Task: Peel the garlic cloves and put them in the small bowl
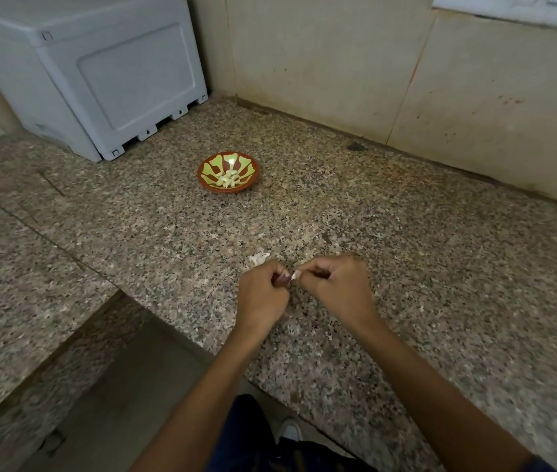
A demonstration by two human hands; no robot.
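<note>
A small brown bowl (228,172) with a green pattern stands on the speckled granite counter (406,267) and holds several peeled white cloves (227,178). Nearer to me, my left hand (263,294) and my right hand (335,284) meet fingertip to fingertip over the counter. Between them they pinch one small garlic clove (293,275), of which only a pale tip shows. A scrap of papery peel (259,258) lies on the counter just beyond my left hand.
A grey plastic box (100,73) stands at the back left against the tiled wall (338,63). The counter's front edge runs diagonally under my forearms, with a lower granite ledge (15,284) at the left. More bits of skin lie scattered around my hands.
</note>
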